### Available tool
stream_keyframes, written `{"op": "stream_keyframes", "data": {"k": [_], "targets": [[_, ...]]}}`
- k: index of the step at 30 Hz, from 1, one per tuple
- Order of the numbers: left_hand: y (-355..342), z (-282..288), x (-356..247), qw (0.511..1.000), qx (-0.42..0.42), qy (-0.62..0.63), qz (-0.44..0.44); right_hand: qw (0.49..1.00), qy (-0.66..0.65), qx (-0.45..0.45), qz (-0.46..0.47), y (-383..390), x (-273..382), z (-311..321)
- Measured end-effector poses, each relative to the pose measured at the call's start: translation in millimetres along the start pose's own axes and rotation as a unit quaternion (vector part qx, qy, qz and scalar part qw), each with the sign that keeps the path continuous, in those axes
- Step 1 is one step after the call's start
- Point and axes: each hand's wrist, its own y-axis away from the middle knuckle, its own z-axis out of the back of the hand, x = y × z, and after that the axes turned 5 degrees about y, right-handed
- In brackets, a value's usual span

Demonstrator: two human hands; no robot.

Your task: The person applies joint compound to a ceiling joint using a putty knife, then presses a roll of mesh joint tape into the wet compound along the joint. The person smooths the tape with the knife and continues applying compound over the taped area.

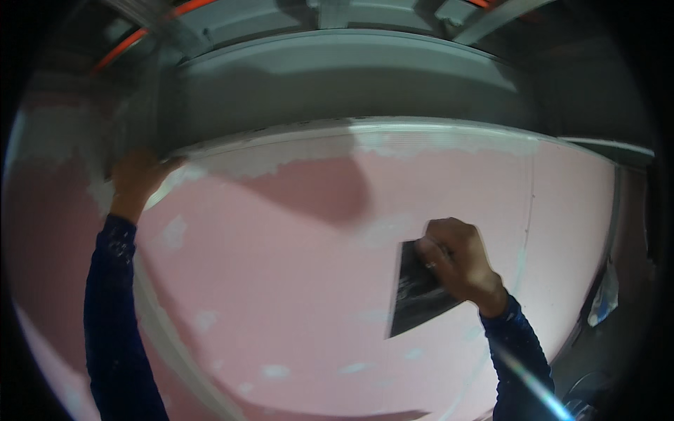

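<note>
My right hand [453, 256] is closed round a wide drywall taping knife [421, 295] with a dark, smeared blade. The blade hangs down and to the left, in front of the pink wallboard [281, 302]; whether it touches the board I cannot tell. At the upper left my left hand [140, 179] is by the corner near the board's top edge, slightly blurred. Its thumb points out to the right, and the other fingers are mostly in shadow. Beside its wrist shows a pale patch of joint compound [163, 193].
Whitish compound [421, 140] runs along the board's top edge, with smaller pale patches [275, 370] lower down. Above is a grey recessed surface [337, 84] with metal framing [502, 19]. A compound-covered inside corner [165, 323] runs down the left. A plastic bag [604, 298] hangs at the right.
</note>
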Motion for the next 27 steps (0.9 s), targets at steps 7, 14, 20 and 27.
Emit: {"op": "stream_keyframes", "data": {"k": [7, 14, 20, 27], "targets": [[-2, 8, -5, 0.999, 0.033, -0.009, 0.037, 0.951, 0.121, 0.040, 0.282, -103, 81, -105], [-3, 9, 32, 0.996, 0.070, -0.009, 0.048, 0.935, 0.056, -0.054, 0.347, -206, 142, -189], [8, 36, 19, 0.997, 0.071, 0.013, 0.037, 0.931, 0.018, -0.089, 0.352, -245, 159, -223], [33, 23, 39, 0.991, 0.114, 0.063, 0.044, 0.936, -0.013, -0.078, 0.342, -238, 166, -244]]}}
